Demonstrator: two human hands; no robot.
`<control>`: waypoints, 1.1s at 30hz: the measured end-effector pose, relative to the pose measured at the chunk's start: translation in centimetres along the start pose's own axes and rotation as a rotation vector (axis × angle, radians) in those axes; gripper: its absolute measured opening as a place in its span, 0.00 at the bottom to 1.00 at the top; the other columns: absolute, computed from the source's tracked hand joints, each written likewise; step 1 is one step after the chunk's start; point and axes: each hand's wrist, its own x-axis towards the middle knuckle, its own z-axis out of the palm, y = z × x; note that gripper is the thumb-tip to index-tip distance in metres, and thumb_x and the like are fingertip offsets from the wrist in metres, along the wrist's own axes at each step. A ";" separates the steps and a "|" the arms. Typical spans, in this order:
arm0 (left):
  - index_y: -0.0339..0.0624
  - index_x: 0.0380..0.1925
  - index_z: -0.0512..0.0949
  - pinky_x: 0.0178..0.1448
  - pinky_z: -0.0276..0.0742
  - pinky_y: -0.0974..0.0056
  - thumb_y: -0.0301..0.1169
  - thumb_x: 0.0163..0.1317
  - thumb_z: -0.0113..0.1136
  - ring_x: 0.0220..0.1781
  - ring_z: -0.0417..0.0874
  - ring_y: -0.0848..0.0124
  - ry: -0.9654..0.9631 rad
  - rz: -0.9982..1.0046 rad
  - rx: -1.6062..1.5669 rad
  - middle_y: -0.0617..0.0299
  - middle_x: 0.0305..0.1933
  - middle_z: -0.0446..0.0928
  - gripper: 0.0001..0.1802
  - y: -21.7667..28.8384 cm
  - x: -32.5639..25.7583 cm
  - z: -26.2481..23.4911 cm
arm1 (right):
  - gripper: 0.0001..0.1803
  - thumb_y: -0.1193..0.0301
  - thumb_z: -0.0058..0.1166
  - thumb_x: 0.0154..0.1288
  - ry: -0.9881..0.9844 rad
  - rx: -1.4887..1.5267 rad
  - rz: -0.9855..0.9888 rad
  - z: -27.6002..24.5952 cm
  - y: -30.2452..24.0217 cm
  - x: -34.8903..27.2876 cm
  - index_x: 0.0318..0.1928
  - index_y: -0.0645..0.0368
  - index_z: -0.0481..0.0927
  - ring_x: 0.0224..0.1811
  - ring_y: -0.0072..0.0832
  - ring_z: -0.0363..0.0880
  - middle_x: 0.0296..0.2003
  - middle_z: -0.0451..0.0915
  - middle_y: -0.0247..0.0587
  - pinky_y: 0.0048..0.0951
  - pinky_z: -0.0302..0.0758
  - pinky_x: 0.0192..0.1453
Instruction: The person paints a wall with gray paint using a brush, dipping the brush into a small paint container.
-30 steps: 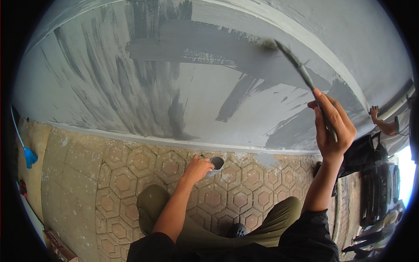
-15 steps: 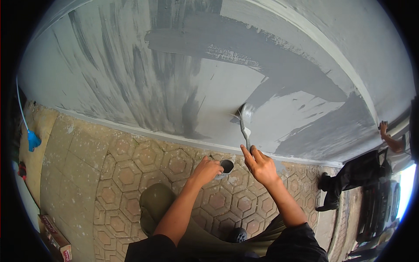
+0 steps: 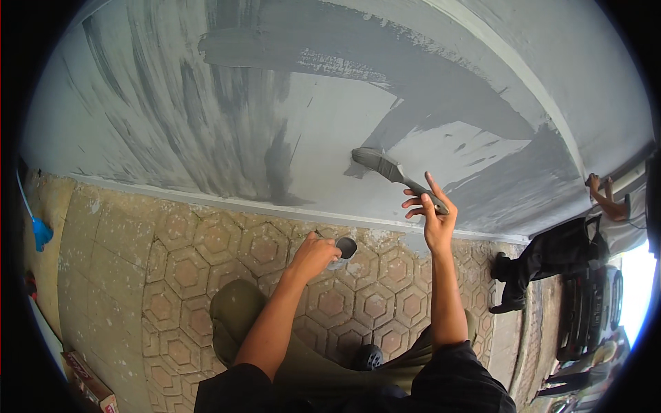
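Brush on the wall, cup held low

The right hand (image 3: 435, 224) pinches the brush (image 3: 396, 172) handle between thumb and lower fingers, index finger lifted free; the bristles lie flat against the wall (image 3: 206, 103) at the edge of the darker wet paint. The brush looks light, stiff in the handle and soft at the tip, best gripped near the handle's end, and likely slippery with paint. Below the wall, over the tiled floor (image 3: 179, 261), the left hand (image 3: 313, 256) closes around a small cup (image 3: 344, 248). Another person's hand (image 3: 600, 189) touches the wall far right
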 end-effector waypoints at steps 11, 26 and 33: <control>0.54 0.40 0.92 0.55 0.65 0.56 0.35 0.67 0.71 0.40 0.84 0.64 -0.027 -0.023 0.054 0.66 0.37 0.84 0.05 0.1 -0.5 -0.1 | 0.20 0.77 0.69 0.72 0.633 -0.068 0.016 0.3 12.0 -3.9 0.62 0.67 0.86 0.30 0.26 0.87 0.38 0.89 0.47 0.27 0.85 0.34; 0.54 0.41 0.91 0.55 0.65 0.55 0.35 0.67 0.70 0.39 0.85 0.63 -0.013 0.010 0.021 0.66 0.38 0.86 0.06 1.7 -0.3 -0.3 | 0.08 0.71 0.54 0.81 0.009 -0.804 0.007 4.5 9.9 -2.5 0.52 0.58 0.71 0.35 0.64 0.83 0.33 0.84 0.59 0.58 0.77 0.37; 0.52 0.42 0.91 0.56 0.65 0.55 0.36 0.68 0.69 0.41 0.85 0.62 -0.060 -0.015 0.045 0.66 0.40 0.86 0.07 1.9 -0.4 0.1 | 0.14 0.70 0.56 0.79 0.007 -0.739 -0.132 5.2 3.7 1.1 0.61 0.50 0.80 0.33 0.57 0.84 0.32 0.85 0.53 0.52 0.78 0.37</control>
